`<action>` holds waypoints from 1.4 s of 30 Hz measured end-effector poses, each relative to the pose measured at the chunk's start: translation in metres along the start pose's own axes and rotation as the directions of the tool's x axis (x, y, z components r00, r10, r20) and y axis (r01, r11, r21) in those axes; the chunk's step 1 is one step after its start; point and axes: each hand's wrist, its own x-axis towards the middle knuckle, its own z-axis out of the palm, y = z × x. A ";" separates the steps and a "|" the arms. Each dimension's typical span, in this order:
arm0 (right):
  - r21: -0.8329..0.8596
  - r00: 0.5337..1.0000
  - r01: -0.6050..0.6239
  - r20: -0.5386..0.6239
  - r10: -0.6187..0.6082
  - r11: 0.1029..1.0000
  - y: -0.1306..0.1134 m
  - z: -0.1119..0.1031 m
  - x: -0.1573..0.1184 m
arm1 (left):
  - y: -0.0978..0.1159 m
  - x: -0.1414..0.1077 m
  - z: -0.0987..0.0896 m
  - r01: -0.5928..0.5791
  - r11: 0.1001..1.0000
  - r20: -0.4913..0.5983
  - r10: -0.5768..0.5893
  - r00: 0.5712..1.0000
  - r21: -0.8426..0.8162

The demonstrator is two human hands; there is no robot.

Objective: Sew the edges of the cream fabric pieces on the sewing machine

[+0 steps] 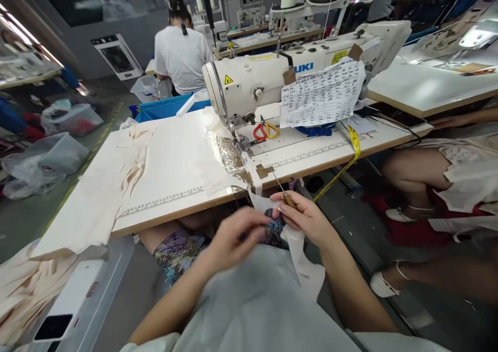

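My right hand (307, 219) is closed around the wooden handle of an awl (288, 200), its thin metal point angled up toward the table edge. A strip of pale fabric (299, 253) is also pinched in these fingers and hangs down over my lap. Its upper part runs up to the needle area of the white sewing machine (249, 87). Just left of the strip, my left hand (237, 235) hovers slightly blurred, fingers bent and apart, with nothing visible in them. Whether its fingertips touch the fabric, I cannot tell.
On the white table (175, 154) lie cream fabric pieces (134, 160) and red-and-yellow-handled scissors (265, 130). A yellow tape measure (353, 144) hangs over the front edge. A handwritten sheet (321, 95) covers part of the machine. One person (182, 51) sits ahead; another's legs (412, 170) are at right.
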 end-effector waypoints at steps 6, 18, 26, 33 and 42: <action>-0.229 0.974 0.116 0.218 -0.065 0.966 -0.036 -0.010 -0.048 | -0.011 0.032 -0.011 0.184 0.964 0.265 -0.129 0.955 -0.191; -0.987 0.921 0.157 0.133 -0.366 0.035 -0.046 -0.027 -0.051 | -0.004 0.031 -0.033 0.575 0.813 0.472 -0.472 0.744 -0.094; -0.958 0.770 -0.059 -0.222 -0.598 0.279 -0.024 -0.021 -0.015 | -0.025 0.034 -0.015 0.326 0.942 0.123 -0.315 0.941 -0.080; -0.472 0.879 0.099 -0.371 -0.299 0.876 -0.027 -0.021 0.012 | -0.032 0.028 0.028 0.133 0.989 0.147 -0.141 0.979 0.067; -0.195 0.967 -0.014 0.247 0.063 0.981 -0.066 -0.001 0.009 | -0.032 0.049 -0.021 0.192 0.959 -0.023 -0.201 0.979 -0.209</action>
